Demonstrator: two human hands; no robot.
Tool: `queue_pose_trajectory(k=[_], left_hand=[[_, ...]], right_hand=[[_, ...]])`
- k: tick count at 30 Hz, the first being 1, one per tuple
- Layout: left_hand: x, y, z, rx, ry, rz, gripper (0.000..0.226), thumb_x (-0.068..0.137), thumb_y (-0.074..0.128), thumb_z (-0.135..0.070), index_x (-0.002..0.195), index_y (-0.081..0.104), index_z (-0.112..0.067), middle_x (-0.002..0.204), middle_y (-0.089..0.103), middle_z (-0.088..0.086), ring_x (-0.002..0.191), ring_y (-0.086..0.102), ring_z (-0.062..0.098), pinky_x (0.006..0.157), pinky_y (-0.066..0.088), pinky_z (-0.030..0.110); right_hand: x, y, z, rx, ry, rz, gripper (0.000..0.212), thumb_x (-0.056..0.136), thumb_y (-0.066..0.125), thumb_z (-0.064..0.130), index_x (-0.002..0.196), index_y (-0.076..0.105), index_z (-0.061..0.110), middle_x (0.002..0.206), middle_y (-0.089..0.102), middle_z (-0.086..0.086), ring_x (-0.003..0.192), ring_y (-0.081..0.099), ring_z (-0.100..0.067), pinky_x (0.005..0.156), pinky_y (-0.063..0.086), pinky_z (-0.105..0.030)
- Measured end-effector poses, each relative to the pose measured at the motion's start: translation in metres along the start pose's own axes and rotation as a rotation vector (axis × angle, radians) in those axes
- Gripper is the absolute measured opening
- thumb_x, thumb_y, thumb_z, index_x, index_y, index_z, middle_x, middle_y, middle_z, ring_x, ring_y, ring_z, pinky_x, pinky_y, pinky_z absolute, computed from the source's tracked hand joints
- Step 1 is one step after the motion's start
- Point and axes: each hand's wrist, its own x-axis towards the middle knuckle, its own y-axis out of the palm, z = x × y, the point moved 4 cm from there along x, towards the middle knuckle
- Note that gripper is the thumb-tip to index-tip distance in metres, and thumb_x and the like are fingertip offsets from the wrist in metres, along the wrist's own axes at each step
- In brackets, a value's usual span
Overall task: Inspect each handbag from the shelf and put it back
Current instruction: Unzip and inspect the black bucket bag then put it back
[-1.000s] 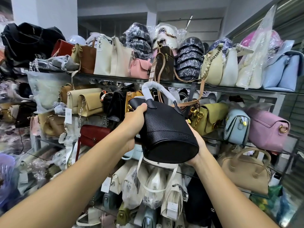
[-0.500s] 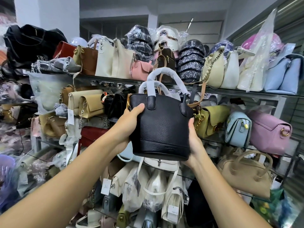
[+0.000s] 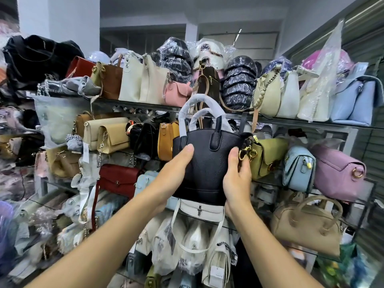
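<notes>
Bag in hand: a black pebbled handbag, upright, held in the air in front of the middle shelf, its two handles wrapped in pale foam and standing up.
Left hand: closed on the bag's left side, thumb across the front face, fingers hidden behind it.
Right hand: holding the bag's right edge, thumb on the front, fingers curled round by the gold clasp of the strap hardware.
Step, as I judge it: inspection of this bag, front face turned to the camera; it could equally be the start of putting it back.
Neighbours: a mustard bag just behind to the left, an olive flap bag just beside on the right, a white bag directly beneath.
Next move calls for: a gap between the mustard and olive bags, which looks tight, so the bag must go in base first with handles kept clear of the shelf above.
Risk: the dangling clasp may snag the olive bag.
</notes>
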Motion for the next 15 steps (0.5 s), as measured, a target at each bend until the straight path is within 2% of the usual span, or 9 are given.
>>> queue_pose_trajectory(k=[2,4,5,6,8,10,11,13,15], left_hand=[[0.021,-0.005,0.029,-0.116,0.008,-0.061,0.063,0.107,0.031,-0.051,0.157,0.033,-0.014,0.165,0.027,0.0,0.152,0.025,0.017,0.12,0.02,0.029],[0.009,0.0,0.019,-0.112,0.057,-0.073,0.085,0.09,0.029,-0.082,0.157,0.033,-0.03,0.164,0.019,-0.016,0.153,0.014,0.006,0.122,0.008,0.026],[0.001,0.006,0.001,-0.163,0.058,-0.068,0.096,0.077,0.031,-0.093,0.154,0.036,-0.037,0.161,0.027,-0.019,0.151,0.021,0.003,0.124,0.009,0.029],[-0.003,0.018,-0.015,-0.203,0.02,-0.048,0.099,0.071,0.032,-0.093,0.153,0.038,-0.039,0.158,0.036,-0.018,0.146,0.032,0.002,0.124,0.016,0.031],[-0.006,0.02,-0.012,-0.276,0.061,-0.006,0.093,0.075,0.028,-0.085,0.153,0.039,-0.037,0.151,0.049,-0.015,0.136,0.047,0.003,0.121,0.027,0.031],[0.002,0.019,-0.016,-0.303,0.065,0.003,0.085,0.083,0.021,-0.081,0.153,0.041,-0.037,0.147,0.055,-0.013,0.134,0.051,0.005,0.12,0.03,0.032],[0.004,0.017,-0.018,-0.325,0.049,0.007,0.082,0.087,0.018,-0.08,0.152,0.042,-0.037,0.144,0.058,-0.012,0.133,0.053,0.006,0.12,0.031,0.034],[0.004,0.016,-0.016,-0.341,0.036,0.031,0.081,0.09,0.013,-0.08,0.151,0.044,-0.037,0.138,0.063,-0.01,0.13,0.057,0.009,0.12,0.033,0.036],[0.004,0.015,-0.012,-0.368,0.025,0.055,0.083,0.09,0.01,-0.08,0.149,0.047,-0.035,0.134,0.066,-0.008,0.128,0.059,0.01,0.115,0.038,0.033]], right_hand=[[-0.006,0.005,0.004,0.094,0.071,0.077,0.037,0.09,0.063,0.065,0.108,0.071,0.034,0.114,0.074,0.015,0.113,0.066,-0.006,0.112,0.047,-0.043],[-0.013,0.01,0.01,0.213,0.178,0.218,0.051,0.082,0.071,0.059,0.117,0.072,0.021,0.118,0.076,0.004,0.117,0.068,-0.015,0.111,0.049,-0.045],[-0.016,0.012,0.013,0.255,0.213,0.291,0.058,0.08,0.071,0.056,0.121,0.071,0.015,0.121,0.075,-0.001,0.118,0.068,-0.018,0.111,0.048,-0.045],[-0.018,0.013,0.015,0.285,0.242,0.357,0.064,0.078,0.072,0.055,0.125,0.07,0.011,0.123,0.074,-0.006,0.12,0.068,-0.021,0.113,0.046,-0.046],[-0.021,0.012,0.015,0.353,0.284,0.469,0.077,0.074,0.074,0.064,0.129,0.069,0.01,0.128,0.072,-0.009,0.123,0.066,-0.022,0.114,0.045,-0.046],[-0.019,0.008,0.009,0.367,0.303,0.487,0.088,0.069,0.067,0.082,0.128,0.072,0.017,0.128,0.072,-0.008,0.125,0.064,-0.02,0.113,0.045,-0.045],[-0.018,0.006,0.006,0.369,0.324,0.474,0.087,0.074,0.057,0.086,0.128,0.072,0.02,0.13,0.071,-0.008,0.128,0.061,-0.023,0.115,0.042,-0.047],[-0.013,0.003,-0.002,0.383,0.376,0.474,0.075,0.091,0.04,0.076,0.136,0.066,0.022,0.139,0.065,-0.01,0.139,0.052,-0.03,0.121,0.033,-0.054],[-0.013,0.004,-0.006,0.391,0.409,0.504,0.058,0.101,0.04,0.058,0.143,0.06,0.023,0.143,0.062,-0.01,0.141,0.05,-0.03,0.12,0.034,-0.053]])
